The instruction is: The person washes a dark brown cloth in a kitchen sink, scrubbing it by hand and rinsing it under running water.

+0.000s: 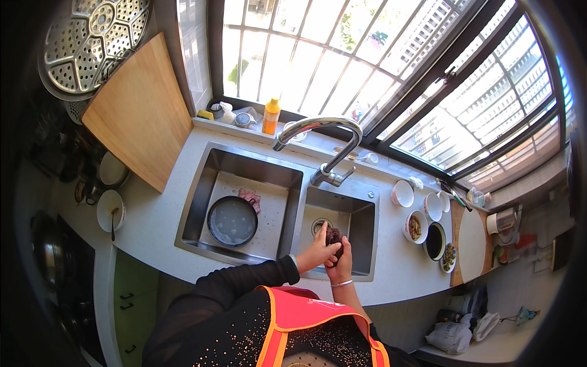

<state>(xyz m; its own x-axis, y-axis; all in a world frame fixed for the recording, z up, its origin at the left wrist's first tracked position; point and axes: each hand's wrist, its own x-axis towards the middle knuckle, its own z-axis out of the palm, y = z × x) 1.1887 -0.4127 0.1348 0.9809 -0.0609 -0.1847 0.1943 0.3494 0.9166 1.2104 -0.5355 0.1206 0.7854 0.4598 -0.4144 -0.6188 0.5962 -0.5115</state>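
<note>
Over the smaller right sink basin (362, 220), a dark brown, wrinkled piece of food (334, 236) is pressed between both hands; its exact kind cannot be told. My left hand (319, 251) holds it from the left side, fingers pointing up near the drain. My right hand (340, 266), with a silver bracelet at the wrist, cups it from the right and below. In the larger left basin (275, 234) stands a dark round pan (233, 221) of cloudy water. A pinkish piece of raw meat (250, 199) lies just behind that pan.
A chrome faucet (326, 174) arches behind the basins. Several bowls, one with food (414, 228), stand on the right counter beside a wooden board (486, 247). At the left are a leaning wooden board (142, 110) and a bowl with a spoon (110, 210). An orange bottle (271, 117) stands on the sill.
</note>
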